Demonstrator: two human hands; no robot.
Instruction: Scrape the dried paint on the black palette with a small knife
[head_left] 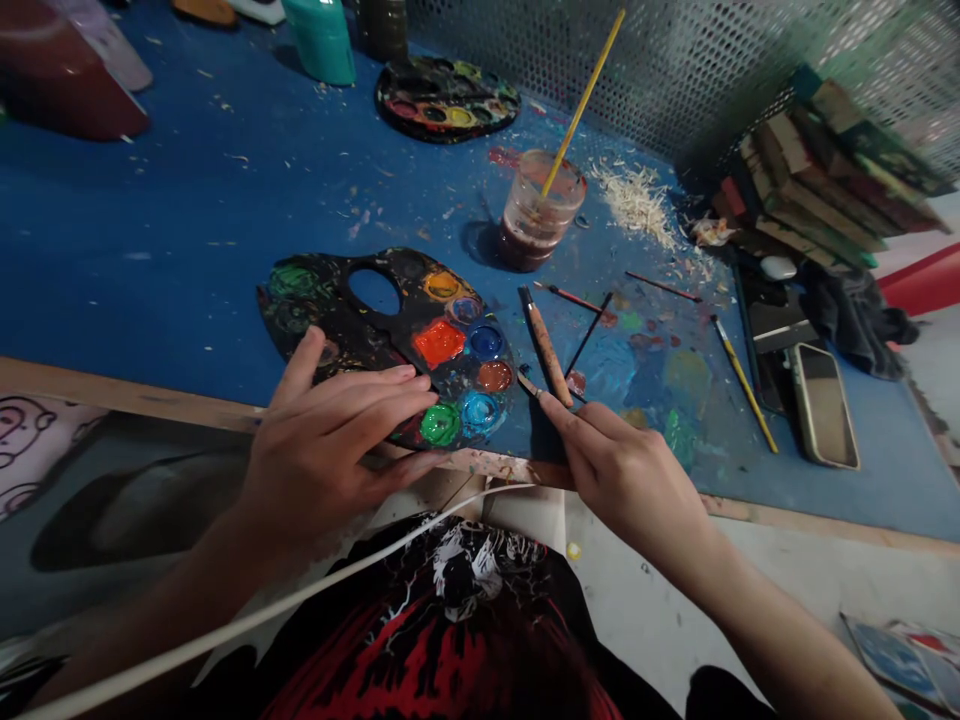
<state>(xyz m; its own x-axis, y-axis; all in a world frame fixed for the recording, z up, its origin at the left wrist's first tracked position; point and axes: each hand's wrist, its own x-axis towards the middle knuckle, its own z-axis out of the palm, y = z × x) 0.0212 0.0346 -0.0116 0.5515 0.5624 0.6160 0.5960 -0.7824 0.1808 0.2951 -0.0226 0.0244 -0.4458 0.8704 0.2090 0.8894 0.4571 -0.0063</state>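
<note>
My left hand [322, 440] lies with its fingers stretched over the near edge of a black paint palette [345, 330]. The palette's wells hold orange, red, blue, brown and green paint. Right of it, my right hand [611, 440] is closed on a thin tool [529, 383], whose dark tip points toward the brown well without touching it. Just beyond that tip lies a wooden-handled tool [546, 345] on the table, with thin brushes [589, 335] beside it. Whatever my right palm encloses is hidden.
A cup of murky liquid [541, 215] holds a yellow stick [585, 100]. Behind are a second palette [448, 98] and a teal bottle [319, 40]. Shavings [636, 203], stacked blocks [817, 180], a phone [825, 405] and a yellow brush [744, 383] are at the right. A white cable [300, 597] crosses my lap.
</note>
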